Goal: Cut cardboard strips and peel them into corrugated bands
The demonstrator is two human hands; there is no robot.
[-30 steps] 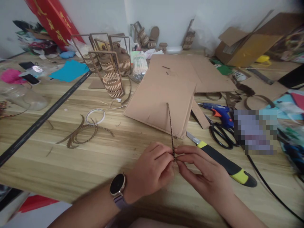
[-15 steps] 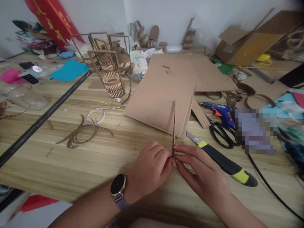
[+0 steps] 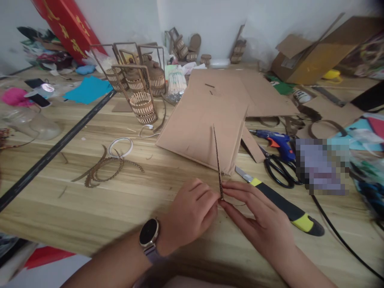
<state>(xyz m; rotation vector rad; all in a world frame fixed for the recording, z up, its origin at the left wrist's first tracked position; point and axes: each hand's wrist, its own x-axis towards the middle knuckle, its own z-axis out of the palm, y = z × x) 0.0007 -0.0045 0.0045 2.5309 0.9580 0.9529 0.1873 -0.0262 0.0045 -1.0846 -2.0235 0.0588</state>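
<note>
A thin corrugated cardboard strip [image 3: 217, 156] stands up from between my fingertips, its fluted edge facing me and its top leaning a little left. My left hand [image 3: 193, 218], with a watch [image 3: 149, 233] on the wrist, pinches the strip's lower end. From the other side my right hand [image 3: 261, 220] closes its thumb and fingers on the same end. A fine curved piece shows under the right fingers; what it joins is hidden. Just beyond the right hand lies a yellow and black utility knife [image 3: 279, 202], blade out, pointing to the far left.
Cardboard sheets [image 3: 204, 116] lie ahead. Black-handled scissors [image 3: 280, 170] and a blue glue gun [image 3: 277, 142] are at the right. Curled cardboard strips [image 3: 105, 170] and a white ring [image 3: 120, 148] sit left, with small slatted baskets [image 3: 143, 108] behind. A black cable [image 3: 339, 232] runs along the right.
The strip's top has tipped to the left, and its lower end has shifted slightly right. My right hand's fingers have changed position a little; both hands still pinch the strip.
</note>
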